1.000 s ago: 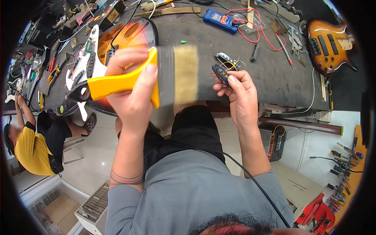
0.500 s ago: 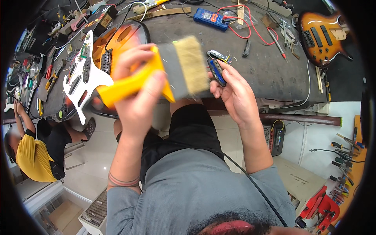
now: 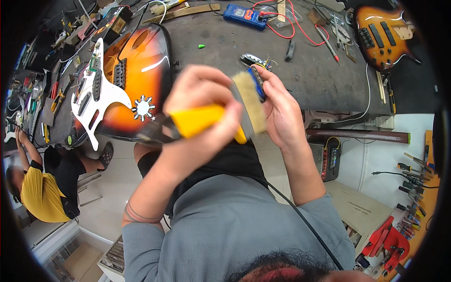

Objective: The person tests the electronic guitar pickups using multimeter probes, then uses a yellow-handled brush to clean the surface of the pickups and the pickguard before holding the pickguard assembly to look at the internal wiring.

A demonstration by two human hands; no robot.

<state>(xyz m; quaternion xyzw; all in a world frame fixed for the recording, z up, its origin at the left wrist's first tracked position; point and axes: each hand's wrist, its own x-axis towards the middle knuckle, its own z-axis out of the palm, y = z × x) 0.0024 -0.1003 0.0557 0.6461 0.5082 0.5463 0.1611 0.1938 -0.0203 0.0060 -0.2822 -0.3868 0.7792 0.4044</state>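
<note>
My left hand (image 3: 199, 89) is wrapped around the yellow handle of a wide paintbrush (image 3: 249, 98), both blurred by motion. The pale bristles touch or nearly touch a guitar pickup (image 3: 258, 83), a narrow dark piece with blue along its side. My right hand (image 3: 285, 115) pinches that pickup between thumb and fingers above the bench's near edge. A second pickup (image 3: 252, 59) with thin coloured wires lies just beyond. To the left, a white pickguard (image 3: 107, 96) carrying pickups rests on a sunburst guitar body (image 3: 157, 58).
A blue multimeter (image 3: 244, 17) with red leads sits at the back of the dark workbench (image 3: 202, 58). Another sunburst body (image 3: 385, 40) is at the far right. Tools crowd the left side, where a person in yellow (image 3: 42, 192) works. An amplifier (image 3: 331, 160) stands below.
The brush in my left hand has swung right and slightly down, its bristles now against or close to the pickup. My right hand still holds the pickup, which has turned more upright.
</note>
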